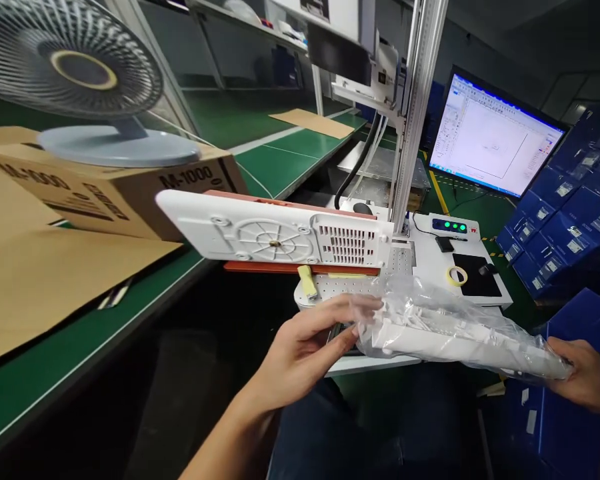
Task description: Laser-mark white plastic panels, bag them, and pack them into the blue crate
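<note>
A white plastic part in a clear plastic bag (460, 340) is held level between both hands. My left hand (313, 337) pinches the bag's left end between thumb and fingers. At the bag's right end, my right hand (585, 373) is closed round it. Beyond my left hand, a white plastic panel (275, 235) with round ribs and a vent grille stands on edge against a reddish-orange fixture (260, 267). Yellow tape (307, 281) hangs at the fixture's lower edge, over the perforated white machine plate.
A fan (120, 145) stands on a cardboard box (145, 200) at left. The machine's metal column (415, 100) rises behind the panel. A tape roll (457, 276) lies on the white machine housing. A monitor (495, 137) and stacked blue boxes (555, 227) are at right.
</note>
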The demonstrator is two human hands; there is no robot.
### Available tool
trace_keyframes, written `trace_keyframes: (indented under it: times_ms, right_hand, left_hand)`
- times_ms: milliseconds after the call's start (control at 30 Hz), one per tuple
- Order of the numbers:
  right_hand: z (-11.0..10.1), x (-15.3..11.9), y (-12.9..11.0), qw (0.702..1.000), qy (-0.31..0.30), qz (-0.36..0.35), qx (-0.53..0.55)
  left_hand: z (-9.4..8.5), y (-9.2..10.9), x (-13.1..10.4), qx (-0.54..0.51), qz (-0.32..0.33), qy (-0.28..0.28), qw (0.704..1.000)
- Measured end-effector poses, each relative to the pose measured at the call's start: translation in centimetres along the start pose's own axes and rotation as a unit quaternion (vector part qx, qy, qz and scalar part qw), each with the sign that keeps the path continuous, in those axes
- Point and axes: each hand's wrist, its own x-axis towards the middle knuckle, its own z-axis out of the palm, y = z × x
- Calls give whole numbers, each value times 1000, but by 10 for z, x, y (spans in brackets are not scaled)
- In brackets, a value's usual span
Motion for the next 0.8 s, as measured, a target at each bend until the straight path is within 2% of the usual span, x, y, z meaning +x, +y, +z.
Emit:
trace_keyframes:
  times_ms: [67, 133, 233, 300, 367, 433, 467, 500, 567, 633, 733, 800]
  right_hand:
    - [0, 1, 7, 1000, -15, 14, 11]
    - [-1, 3, 12, 999, -19, 27, 15]
    - [-1, 7, 15, 999, -21, 43, 17]
    - [-1, 10, 14, 998, -27, 52, 24]
    - [-1, 13, 11, 997, -34, 59, 29]
    - [-1, 15, 8, 997, -36, 58, 23]
    - [-1, 16, 6, 998, -37, 55, 20]
    - [-2, 16, 5, 998, -39, 51, 20]
    - [-2, 16, 4, 998, -46, 42, 29]
    - [-2, 16, 4, 997, -53, 30, 40]
    - [0, 17, 4, 997, -57, 2, 42]
    - [0, 18, 1, 997, -62, -19, 39]
  left_hand:
    - [-1, 3, -5, 5, 4, 0, 1000]
    - [-1, 8, -10, -51, -16, -36, 998]
    - [5, 13, -17, -220, -128, -103, 961]
    - [10, 10, -17, -255, -208, -99, 939]
    - [13, 4, -12, -189, -226, -34, 955]
    - [11, -3, -6, -63, -184, 41, 980]
    - [10, -6, -2, -1, -160, 48, 986]
    - [7, -8, 1, 53, -140, 28, 988]
    - [4, -10, 6, 120, -116, -65, 984]
    - [4, -8, 10, 142, -108, -157, 971]
    - [10, -6, 16, 141, -93, -223, 960]
    - [18, -8, 18, 140, -83, -244, 956]
